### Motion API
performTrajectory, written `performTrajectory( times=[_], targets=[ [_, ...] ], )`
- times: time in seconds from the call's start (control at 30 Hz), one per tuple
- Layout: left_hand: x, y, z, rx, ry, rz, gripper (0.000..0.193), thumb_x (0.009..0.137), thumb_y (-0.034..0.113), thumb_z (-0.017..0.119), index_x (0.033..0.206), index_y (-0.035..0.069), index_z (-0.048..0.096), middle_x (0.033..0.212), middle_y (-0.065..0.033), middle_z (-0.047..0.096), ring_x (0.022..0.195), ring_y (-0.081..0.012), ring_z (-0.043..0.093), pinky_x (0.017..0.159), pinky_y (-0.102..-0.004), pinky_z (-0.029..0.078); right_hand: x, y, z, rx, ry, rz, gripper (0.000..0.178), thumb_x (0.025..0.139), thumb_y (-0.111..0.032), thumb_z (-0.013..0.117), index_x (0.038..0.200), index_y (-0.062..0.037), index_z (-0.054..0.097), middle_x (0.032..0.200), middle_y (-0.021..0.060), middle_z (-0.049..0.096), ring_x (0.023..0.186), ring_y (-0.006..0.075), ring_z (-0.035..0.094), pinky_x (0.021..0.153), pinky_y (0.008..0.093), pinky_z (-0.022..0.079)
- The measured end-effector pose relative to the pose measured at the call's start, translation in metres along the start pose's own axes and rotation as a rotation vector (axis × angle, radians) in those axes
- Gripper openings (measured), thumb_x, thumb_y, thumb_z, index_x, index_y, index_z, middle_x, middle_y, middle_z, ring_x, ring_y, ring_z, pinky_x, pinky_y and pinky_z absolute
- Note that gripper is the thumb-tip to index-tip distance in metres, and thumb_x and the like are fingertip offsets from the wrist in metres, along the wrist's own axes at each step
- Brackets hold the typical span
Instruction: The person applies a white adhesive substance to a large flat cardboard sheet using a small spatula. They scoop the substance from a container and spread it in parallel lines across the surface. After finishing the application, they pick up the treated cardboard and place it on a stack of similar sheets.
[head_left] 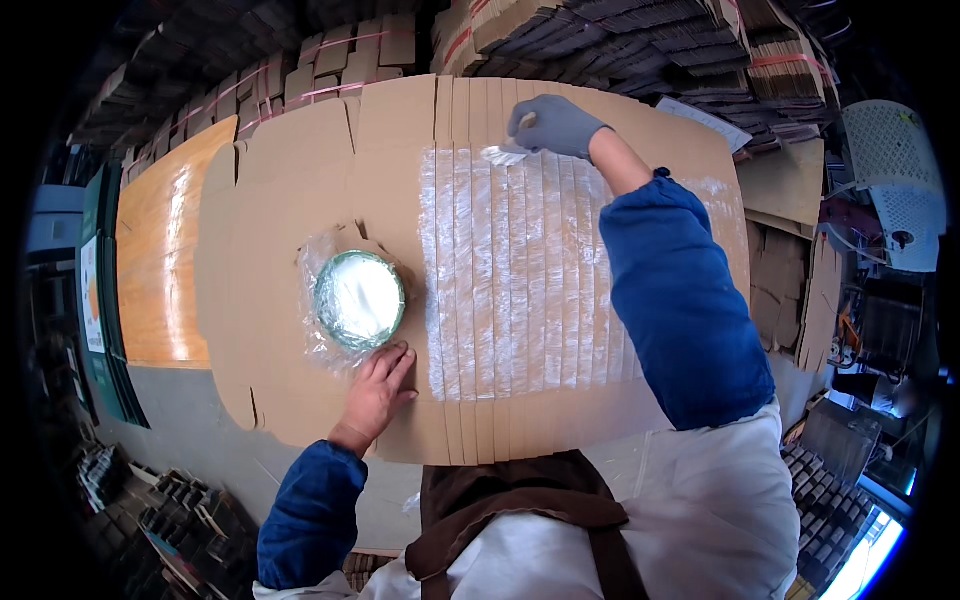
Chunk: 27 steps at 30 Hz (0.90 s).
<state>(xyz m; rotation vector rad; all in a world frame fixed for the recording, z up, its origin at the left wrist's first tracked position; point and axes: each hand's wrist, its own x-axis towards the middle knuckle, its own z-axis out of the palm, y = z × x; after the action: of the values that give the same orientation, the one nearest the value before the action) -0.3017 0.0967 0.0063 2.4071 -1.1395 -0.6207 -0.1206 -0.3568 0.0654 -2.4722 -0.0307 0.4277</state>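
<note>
My right hand [562, 127], in a grey glove, is closed around a brush [505, 156] with white bristles. The bristles touch the upper edge of a whitish, wet-looking coated band [520, 270] across overlapping cardboard sheets [475, 430]. My bare left hand [378, 388] lies with fingers stretched out on the cardboard, just below a round tub. That green-rimmed tub [360, 299] holds a white liquid and stands on crumpled clear plastic [313, 335]. Whether my left fingertips touch the tub or plastic I cannot tell.
Bundled flat cardboard [600, 40] is stacked high along the far side. An orange-brown wooden board [165, 250] and dark green panels [110, 300] stand to the left. At the far right is a white perforated plastic chair [895, 185].
</note>
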Motion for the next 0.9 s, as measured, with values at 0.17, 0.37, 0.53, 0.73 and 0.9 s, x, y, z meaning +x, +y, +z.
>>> performTrajectory(
  times=[0.17,0.37,0.53,0.73,0.9],
  targets=[
    [-0.001,-0.003,0.001,-0.027,0.003,0.002,0.074,0.071,0.017,0.080,0.138,0.006,0.050,0.141,-0.0114,0.047,0.132,-0.0319,0.041,0.114,-0.0411,0.035,-0.013,0.001,-0.018,0.146,0.046,0.020,0.019,0.080,-0.013,0.066,0.095,-0.0017,0.069,0.081,0.0107,0.070,0.071,0.0155,0.066,0.070,0.0292,0.054],
    [0.000,0.001,0.001,-0.002,-0.003,-0.003,0.074,0.070,0.017,0.080,0.137,0.006,0.050,0.141,-0.0121,0.047,0.132,-0.0320,0.041,0.114,-0.0414,0.034,0.011,-0.021,0.007,0.062,0.027,-0.058,0.020,0.080,-0.014,0.065,0.095,-0.0006,0.069,0.077,0.0096,0.069,0.066,0.0148,0.064,0.066,0.0281,0.052],
    [0.002,0.001,-0.001,-0.004,-0.004,0.003,0.074,0.071,0.017,0.080,0.137,0.006,0.050,0.141,-0.0124,0.047,0.132,-0.0321,0.042,0.114,-0.0413,0.034,-0.008,0.011,-0.014,0.165,0.019,0.101,0.024,0.077,-0.021,0.066,0.092,-0.0044,0.072,0.094,0.0135,0.072,0.081,0.0255,0.068,0.075,0.0345,0.054],
    [0.000,-0.001,0.001,0.017,-0.012,0.002,0.075,0.070,0.017,0.080,0.137,0.006,0.050,0.140,-0.0123,0.047,0.131,-0.0324,0.042,0.114,-0.0414,0.034,0.040,-0.043,0.028,0.191,0.103,-0.126,0.025,0.076,-0.023,0.065,0.093,-0.0062,0.073,0.096,0.0147,0.072,0.087,0.0311,0.068,0.081,0.0362,0.054],
    [-0.001,-0.002,0.001,0.009,0.011,0.023,0.076,0.068,0.016,0.081,0.136,0.005,0.050,0.140,-0.0126,0.047,0.130,-0.0322,0.043,0.113,-0.0416,0.035,0.013,-0.012,0.012,0.040,0.064,0.007,0.023,0.076,-0.022,0.065,0.092,-0.0082,0.074,0.100,0.0158,0.071,0.092,0.0319,0.068,0.082,0.0383,0.053]
  ],
)
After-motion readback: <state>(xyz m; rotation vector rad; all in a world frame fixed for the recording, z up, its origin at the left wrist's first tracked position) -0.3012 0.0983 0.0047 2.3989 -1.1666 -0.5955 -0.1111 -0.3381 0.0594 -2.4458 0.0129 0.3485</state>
